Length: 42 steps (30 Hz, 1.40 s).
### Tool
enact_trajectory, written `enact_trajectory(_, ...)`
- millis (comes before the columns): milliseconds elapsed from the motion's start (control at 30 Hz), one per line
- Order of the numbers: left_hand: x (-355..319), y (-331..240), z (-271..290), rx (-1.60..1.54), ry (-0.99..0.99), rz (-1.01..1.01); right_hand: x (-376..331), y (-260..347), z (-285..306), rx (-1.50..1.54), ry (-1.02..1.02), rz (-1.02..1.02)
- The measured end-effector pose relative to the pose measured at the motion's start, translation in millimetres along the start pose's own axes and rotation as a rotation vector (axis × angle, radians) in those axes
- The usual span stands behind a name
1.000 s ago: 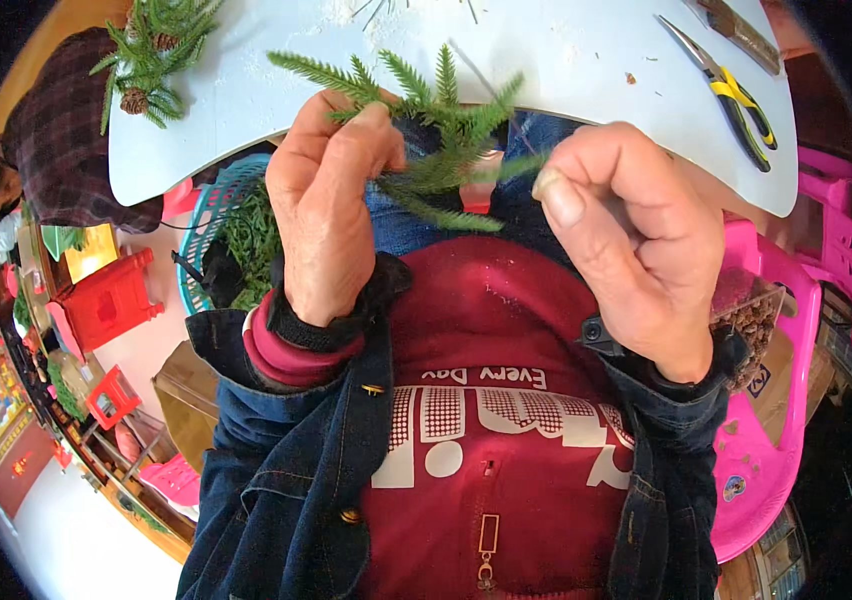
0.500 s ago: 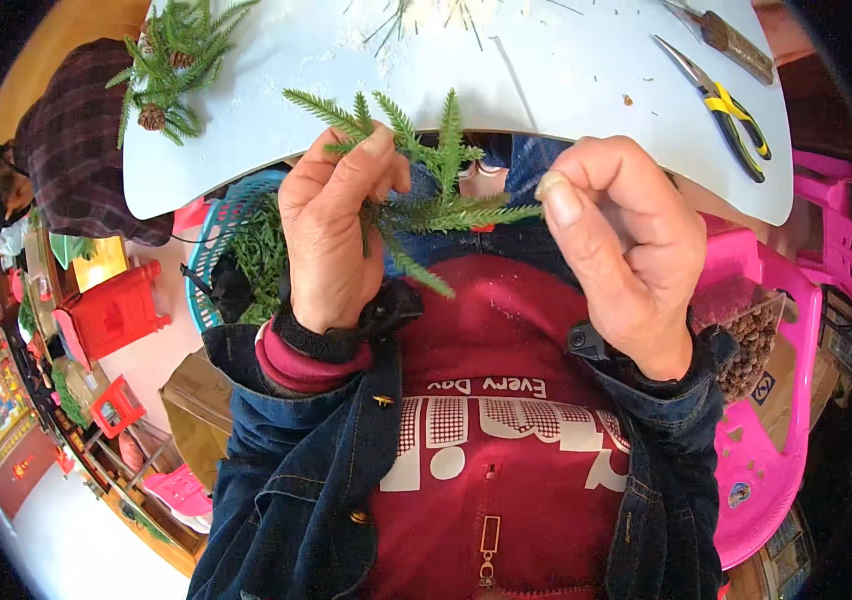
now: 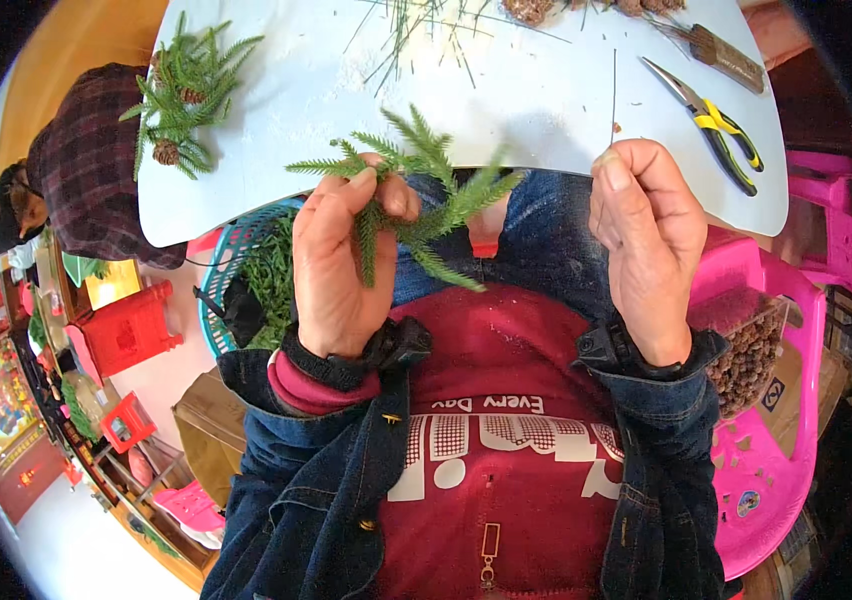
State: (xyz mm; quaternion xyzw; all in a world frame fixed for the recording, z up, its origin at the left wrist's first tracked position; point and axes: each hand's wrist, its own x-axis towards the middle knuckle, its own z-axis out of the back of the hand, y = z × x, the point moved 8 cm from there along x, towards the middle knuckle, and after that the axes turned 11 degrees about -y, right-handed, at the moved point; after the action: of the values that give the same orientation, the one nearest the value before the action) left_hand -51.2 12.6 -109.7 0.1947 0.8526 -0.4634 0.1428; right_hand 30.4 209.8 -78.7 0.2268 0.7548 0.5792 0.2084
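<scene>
My left hand (image 3: 338, 255) is closed on a green artificial pine sprig (image 3: 424, 215), pinched near its base between thumb and fingers. Its needled branches fan out to the right and downward above my lap. Off to the right, my right hand (image 3: 651, 240) pinches a thin dark wire (image 3: 614, 95) between thumb and forefinger, and the wire stands up from the fingertips over the table edge. The two hands are apart, and the wire does not touch the sprig.
On the white table (image 3: 291, 130) lie pine sprigs with cones (image 3: 186, 110), scattered wires (image 3: 436, 45), yellow-black pliers (image 3: 711, 125) and a brush (image 3: 724, 58). A blue basket of greenery (image 3: 266, 265) is at left; a pink chair (image 3: 776, 470) holds a container of small cones (image 3: 746, 365). Someone in plaid (image 3: 96, 160) bends at left.
My right hand has moved right, away from the sprig, and the wire now points straight up from its fingers. The sprig has turned slightly in my left hand. The whole view has shifted a little.
</scene>
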Motion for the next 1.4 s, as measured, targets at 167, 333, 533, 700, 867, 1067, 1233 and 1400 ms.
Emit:
enact_trajectory(167,2,11,2,-0.177,-0.025,0.195,0,-4,8,0.037,-0.002,-0.032)
enact_trajectory(333,-9,9,-29,-0.425,0.386,0.302,-3,0,9,0.053,-0.016,-0.023)
enact_trajectory(533,-10,8,-39,-0.453,0.65,0.295,-7,3,12,0.045,-0.017,0.019)
enact_trajectory(700,-13,1,-41,-0.369,0.653,0.218,-8,0,11,0.036,-0.011,0.014)
enact_trajectory(867,-7,2,-39,-0.232,0.674,0.115,-8,-1,11,0.002,-0.014,0.022)
enact_trajectory(1067,-7,3,-36,-0.101,0.6,0.086,-8,1,9,-0.082,-0.026,0.084)
enact_trajectory(1233,-9,6,-38,-0.182,0.618,0.134,-9,0,13,-0.052,-0.008,0.07)
enact_trajectory(1400,-8,7,-39,-0.22,0.651,0.167,-10,-2,14,-0.014,0.007,0.04)
